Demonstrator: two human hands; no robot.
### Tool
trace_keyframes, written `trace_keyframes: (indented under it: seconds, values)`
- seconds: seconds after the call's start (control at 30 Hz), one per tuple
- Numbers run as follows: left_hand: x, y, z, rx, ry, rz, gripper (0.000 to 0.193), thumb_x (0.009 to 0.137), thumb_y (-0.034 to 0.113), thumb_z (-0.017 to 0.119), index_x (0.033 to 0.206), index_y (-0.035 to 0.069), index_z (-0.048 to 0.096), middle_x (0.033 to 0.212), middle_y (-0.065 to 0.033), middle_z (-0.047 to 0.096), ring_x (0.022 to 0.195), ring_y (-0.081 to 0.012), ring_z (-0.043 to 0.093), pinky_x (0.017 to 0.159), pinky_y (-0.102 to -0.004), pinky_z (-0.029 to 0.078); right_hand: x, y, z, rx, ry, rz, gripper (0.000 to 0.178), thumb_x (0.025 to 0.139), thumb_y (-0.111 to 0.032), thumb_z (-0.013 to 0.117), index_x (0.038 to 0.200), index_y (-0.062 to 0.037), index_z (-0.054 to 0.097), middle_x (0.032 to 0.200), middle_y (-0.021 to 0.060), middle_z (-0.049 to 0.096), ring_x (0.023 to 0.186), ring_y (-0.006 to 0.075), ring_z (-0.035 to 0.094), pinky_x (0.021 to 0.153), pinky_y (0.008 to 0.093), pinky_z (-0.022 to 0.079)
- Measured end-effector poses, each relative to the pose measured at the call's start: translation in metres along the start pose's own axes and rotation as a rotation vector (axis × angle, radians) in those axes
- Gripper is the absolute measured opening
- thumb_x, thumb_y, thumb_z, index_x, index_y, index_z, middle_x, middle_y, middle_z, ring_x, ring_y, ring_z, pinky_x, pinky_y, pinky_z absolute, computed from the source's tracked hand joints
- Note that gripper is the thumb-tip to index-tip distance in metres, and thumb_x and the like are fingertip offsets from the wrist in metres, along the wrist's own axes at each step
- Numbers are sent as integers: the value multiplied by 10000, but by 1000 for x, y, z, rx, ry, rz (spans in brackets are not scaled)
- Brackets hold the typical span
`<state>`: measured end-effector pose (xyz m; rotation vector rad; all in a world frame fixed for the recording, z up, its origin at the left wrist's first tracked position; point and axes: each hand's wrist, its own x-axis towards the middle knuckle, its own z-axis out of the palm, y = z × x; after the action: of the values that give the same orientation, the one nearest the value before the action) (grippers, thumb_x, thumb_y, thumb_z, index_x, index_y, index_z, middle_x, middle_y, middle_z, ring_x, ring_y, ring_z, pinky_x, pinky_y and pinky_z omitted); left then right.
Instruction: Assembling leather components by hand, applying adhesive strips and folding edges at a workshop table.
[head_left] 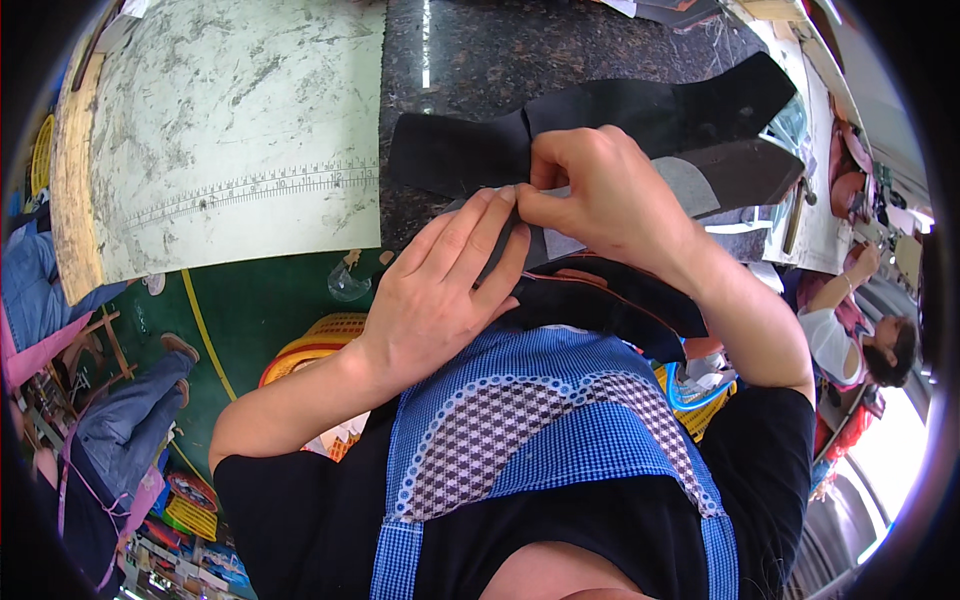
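Observation:
My left hand (440, 280) and my right hand (615, 200) meet at the front edge of the dark stone tabletop. Between them is a black cut piece of sheet material (755, 175) with a light grey backing patch (690, 185), its near edge pinched by my right thumb and fingers. My left fingers are bent over the same edge and grip it; part of the fold is hidden beneath them. Just beyond lies another long black piece (640, 108), lapping over a black piece (450, 150) on the left. More black pieces with a reddish-brown edge (610, 300) lie between the table and my apron.
A scuffed white board (240, 110) with a printed ruler scale covers the left tabletop. Yellow baskets (330, 330) stand below near my left arm, and a blue-rimmed basket (690, 395) is by my right. Other people sit at the far left and right.

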<state>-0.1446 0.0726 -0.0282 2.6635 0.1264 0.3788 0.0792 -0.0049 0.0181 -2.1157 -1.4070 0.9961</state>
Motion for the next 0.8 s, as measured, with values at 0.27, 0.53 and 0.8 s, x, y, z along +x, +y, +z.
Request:
trace_keyframes:
  seconds: [0.27, 0.53, 0.8]
  values:
    - [22, -4, -5, 109, 7, 33, 713, 718, 342, 884, 1313, -2, 695, 1312, -136, 674, 1193, -284, 650, 934, -410, 533, -45, 29, -56, 135, 58, 189, 209, 922, -172, 754, 1014, 13, 788, 739, 130, 713, 689, 166, 693, 658, 369, 527]
    - [85, 51, -1, 397, -162, 229, 703, 824, 437, 786, 1261, -105, 686, 1369, -233, 626, 1326, -354, 565, 1159, -461, 450, -23, 34, -57, -306, 39, 191, 313, 881, -342, 764, 843, -31, 754, 759, 153, 735, 747, 349, 741, 695, 439, 571]
    - [107, 60, 18, 607, -199, 278, 468, 906, 234, 631, 1269, -49, 718, 1438, -169, 592, 1111, -280, 608, 952, -332, 514, -41, 84, -70, -115, 238, 41, 310, 934, -352, 760, 882, -50, 718, 753, 149, 721, 732, 370, 732, 644, 465, 555]
